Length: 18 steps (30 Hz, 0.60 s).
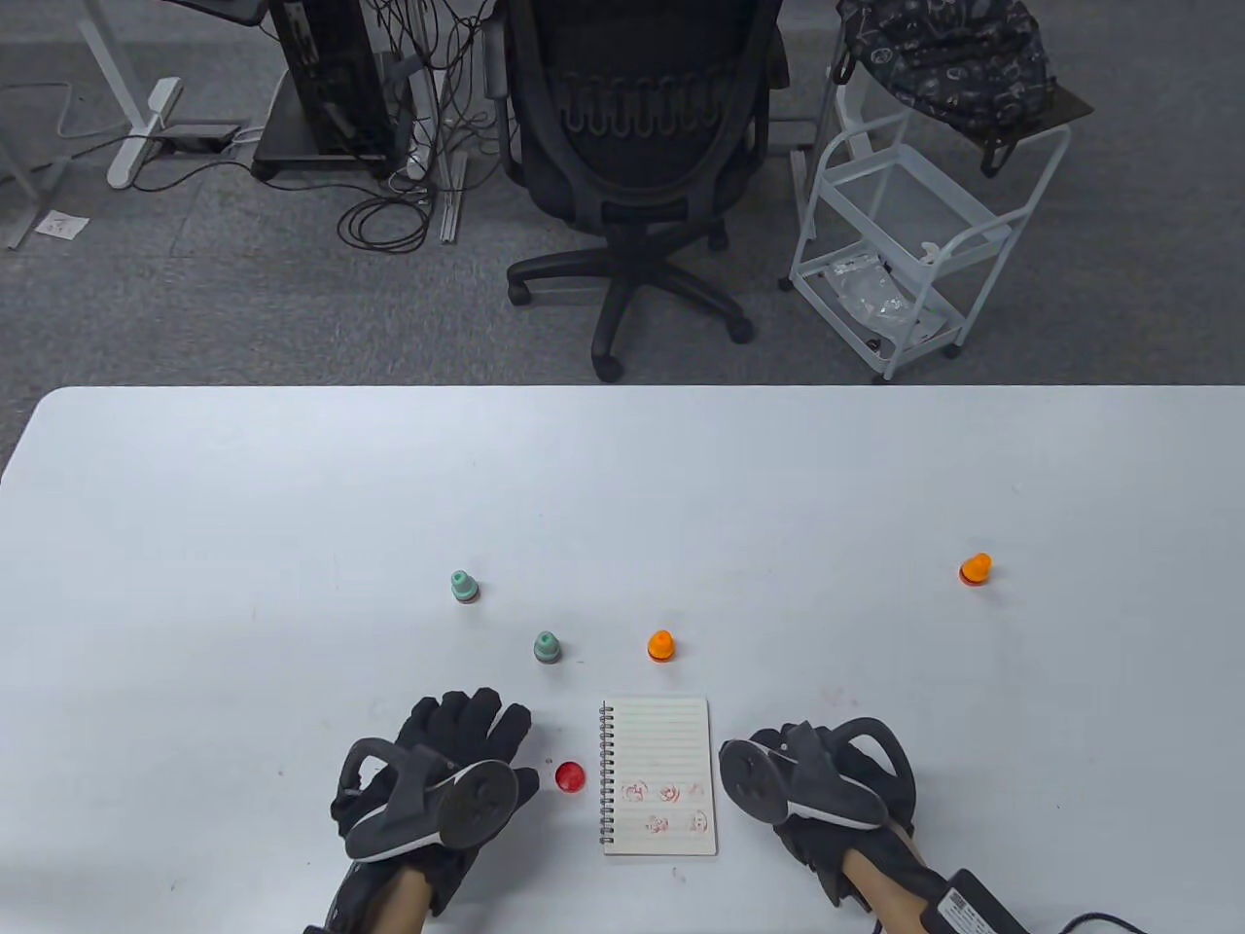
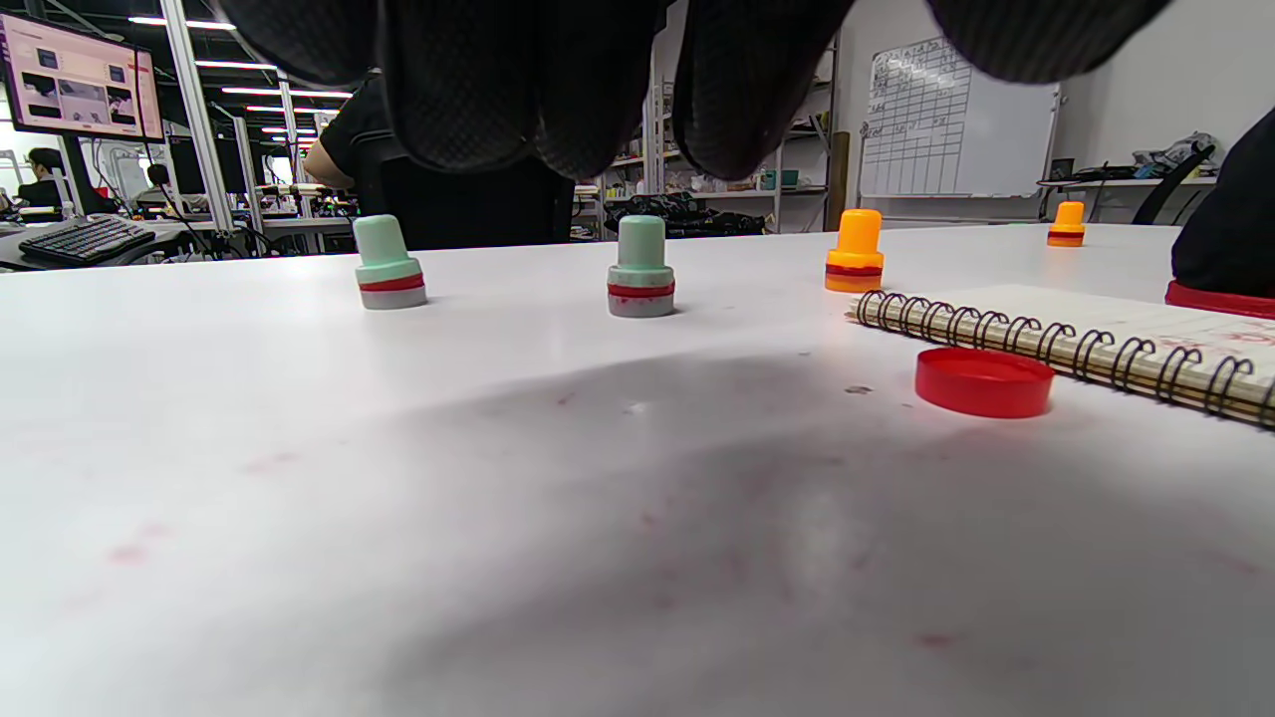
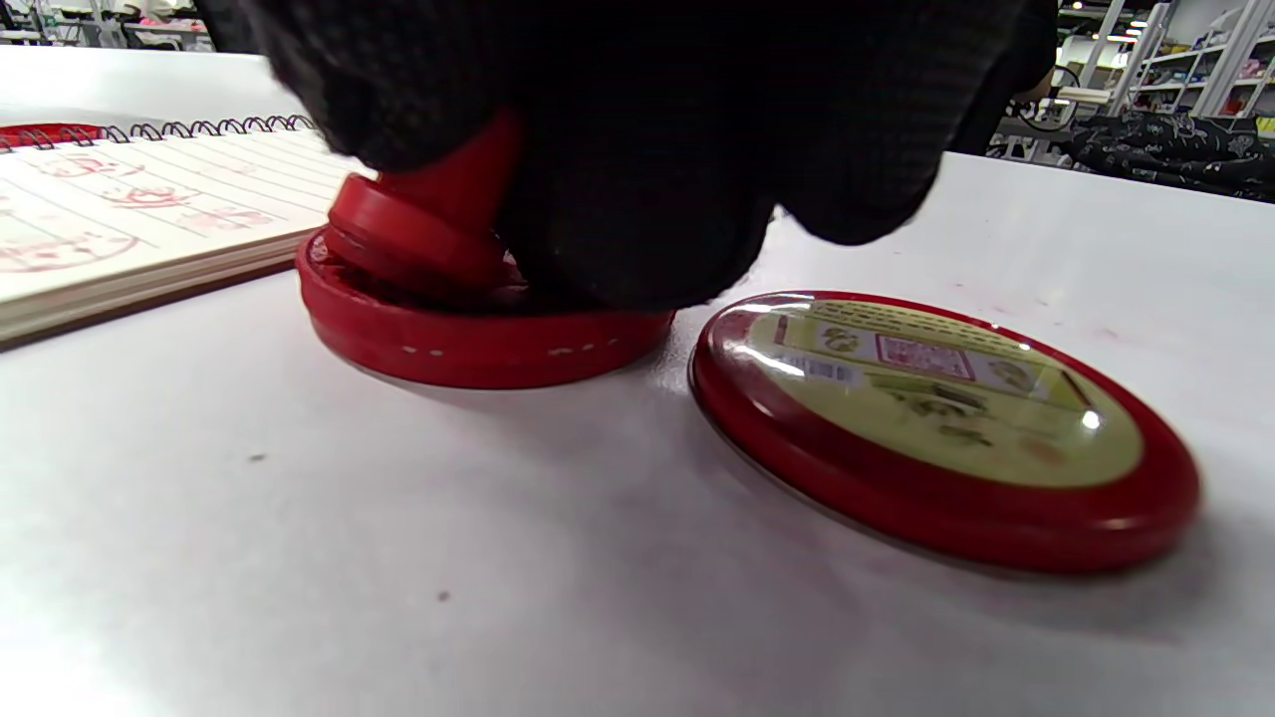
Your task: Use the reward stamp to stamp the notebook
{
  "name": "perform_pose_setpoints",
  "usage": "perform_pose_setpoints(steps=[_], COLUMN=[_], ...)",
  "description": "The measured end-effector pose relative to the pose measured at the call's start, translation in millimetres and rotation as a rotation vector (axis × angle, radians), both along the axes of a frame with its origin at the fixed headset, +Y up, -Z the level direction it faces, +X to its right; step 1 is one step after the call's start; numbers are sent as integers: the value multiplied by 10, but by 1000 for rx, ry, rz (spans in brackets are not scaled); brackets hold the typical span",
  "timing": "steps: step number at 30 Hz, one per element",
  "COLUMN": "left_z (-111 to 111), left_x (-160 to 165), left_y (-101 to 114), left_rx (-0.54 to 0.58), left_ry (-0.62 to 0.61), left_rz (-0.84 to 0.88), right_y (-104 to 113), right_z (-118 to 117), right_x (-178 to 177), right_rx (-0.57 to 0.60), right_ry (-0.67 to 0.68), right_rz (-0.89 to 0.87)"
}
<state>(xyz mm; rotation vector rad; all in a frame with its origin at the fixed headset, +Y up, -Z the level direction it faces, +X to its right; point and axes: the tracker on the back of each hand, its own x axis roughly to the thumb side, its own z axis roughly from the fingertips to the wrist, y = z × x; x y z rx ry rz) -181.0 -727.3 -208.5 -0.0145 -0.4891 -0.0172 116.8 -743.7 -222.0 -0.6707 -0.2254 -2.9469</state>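
Observation:
The spiral notebook point(image 1: 661, 773) lies open near the table's front edge, with several red prints on its lower lines. My right hand point(image 1: 827, 778) is just right of it. In the right wrist view my fingers point(image 3: 637, 199) grip a red stamp point(image 3: 428, 229) and press it down into an open red ink pad point(image 3: 468, 344). The pad's lid point(image 3: 946, 418) lies flat beside it. My left hand point(image 1: 438, 778) rests open and empty on the table, left of the notebook. A small red cap point(image 1: 570, 775) lies between that hand and the notebook.
Two green stamps point(image 1: 463, 586) point(image 1: 548, 646) and an orange stamp point(image 1: 660, 645) stand beyond the notebook. Another orange stamp point(image 1: 975, 568) stands far right. Faint red ink smudges mark the tabletop point(image 2: 697, 538). An office chair point(image 1: 632, 146) and a white cart point(image 1: 905, 243) stand past the far edge.

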Motion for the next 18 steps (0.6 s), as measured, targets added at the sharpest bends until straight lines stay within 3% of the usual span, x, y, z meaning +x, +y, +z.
perform_pose_setpoints(steps=[9, 18], left_z=[6, 50], left_x=[6, 42], left_y=[9, 51], left_rx=[6, 21], left_ry=[-3, -21], left_rz=[0, 10], right_y=[86, 146], right_z=[-15, 50], right_x=[167, 128], right_rx=[-11, 65], right_ry=[-67, -29], right_rz=[-162, -169])
